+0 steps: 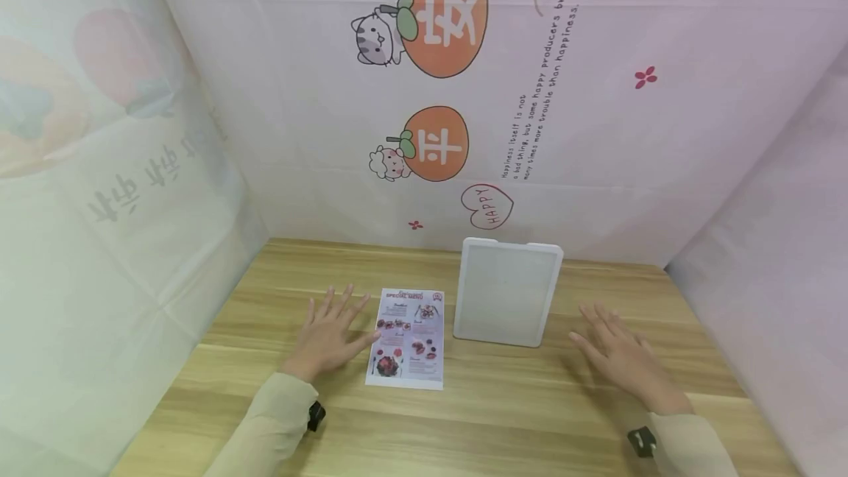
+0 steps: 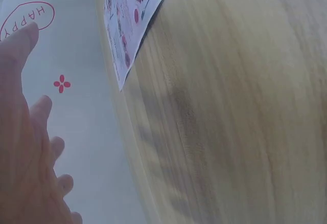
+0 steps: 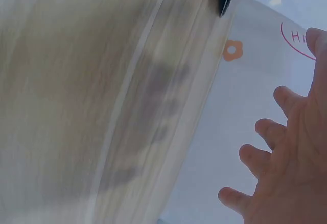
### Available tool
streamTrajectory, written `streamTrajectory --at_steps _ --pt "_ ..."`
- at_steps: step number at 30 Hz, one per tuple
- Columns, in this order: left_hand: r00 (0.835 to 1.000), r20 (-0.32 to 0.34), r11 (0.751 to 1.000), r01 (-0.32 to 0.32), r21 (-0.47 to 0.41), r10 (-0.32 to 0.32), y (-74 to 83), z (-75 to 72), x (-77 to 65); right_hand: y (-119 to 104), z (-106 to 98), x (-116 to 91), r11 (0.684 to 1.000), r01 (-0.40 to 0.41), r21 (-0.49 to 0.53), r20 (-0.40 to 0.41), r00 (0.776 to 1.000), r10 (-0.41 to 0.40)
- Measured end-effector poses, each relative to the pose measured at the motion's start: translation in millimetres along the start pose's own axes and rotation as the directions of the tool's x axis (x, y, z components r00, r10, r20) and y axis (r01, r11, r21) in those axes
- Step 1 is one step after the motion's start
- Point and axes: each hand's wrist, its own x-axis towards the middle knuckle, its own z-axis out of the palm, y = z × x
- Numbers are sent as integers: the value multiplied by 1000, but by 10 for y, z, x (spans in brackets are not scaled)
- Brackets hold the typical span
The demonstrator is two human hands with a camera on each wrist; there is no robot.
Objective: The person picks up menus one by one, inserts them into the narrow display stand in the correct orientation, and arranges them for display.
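A printed menu sheet [image 1: 412, 344] with food pictures lies on the wooden table, left of a white-framed stand-up panel [image 1: 506, 293]. My left hand [image 1: 331, 337] is spread just left of the menu, its thumb overlapping the sheet's left edge in the head view. In the left wrist view the same hand [image 2: 30, 142] casts a shadow on the wood, with a corner of the menu [image 2: 130, 19] above. To the right of the panel, my right hand [image 1: 619, 359] hovers with fingers spread and nothing in them. Its shadow falls on the tabletop in the right wrist view.
The wooden table [image 1: 503, 418] ends at a white printed cloth [image 1: 318, 190] hanging behind it. More cloth closes in the left side [image 1: 132, 300] and the right side [image 1: 768, 271]. A black wrist device [image 1: 641, 442] sits at the right cuff, another [image 1: 316, 416] at the left.
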Motion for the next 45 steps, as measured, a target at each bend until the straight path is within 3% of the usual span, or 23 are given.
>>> streamTrajectory --at_steps 8,19,23,31,45 --pt "1000 -11 999 -22 29 22 -1 1 10 -61 0 13 997 30 73 -1 1000 -30" --pt "1000 16 997 -15 -75 17 -32 17 26 -128 5 78 971 76 226 -36 997 -69" --pt "1000 27 986 -4 -166 9 -49 40 42 -150 18 93 953 106 284 -59 994 -93" --pt "997 74 935 44 -351 -19 -8 -26 54 -190 14 118 915 121 384 -88 992 -94" --pt "986 137 777 157 -609 -91 32 -41 68 -386 90 194 884 172 435 -154 981 -114"
